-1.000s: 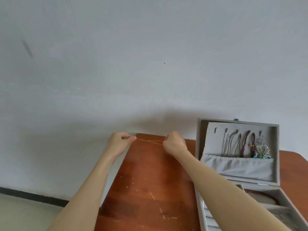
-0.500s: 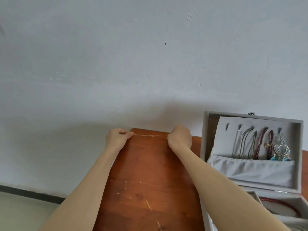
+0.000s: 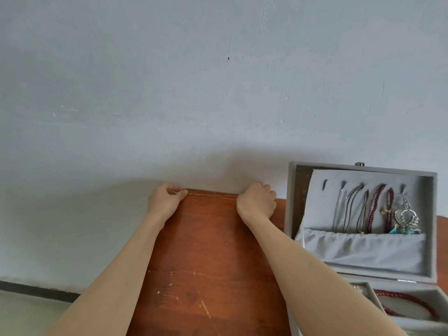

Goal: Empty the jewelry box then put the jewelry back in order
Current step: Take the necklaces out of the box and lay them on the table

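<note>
A thin gold chain (image 3: 213, 195) is stretched taut between my two hands over the far edge of the wooden table (image 3: 208, 263). My left hand (image 3: 163, 200) pinches its left end and my right hand (image 3: 257, 202) grips its right end. The grey jewelry box (image 3: 291, 214) stands open at the right. Several necklaces (image 3: 368, 209) and a silver pendant with turquoise tassels (image 3: 406, 220) hang inside its lid above a grey fabric pocket (image 3: 363, 251). A dark red beaded bracelet (image 3: 409, 304) lies in a lower compartment.
A pale grey wall (image 3: 194, 93) rises directly behind the table. The table's left edge drops off to a light floor (image 3: 24, 311) with a dark skirting strip. My right forearm crosses in front of the box's lower tray.
Both hands moved farther toward the table's back edge and spread slightly wider, pulling the chain straighter. The camera shifted, bringing the box more into view.
</note>
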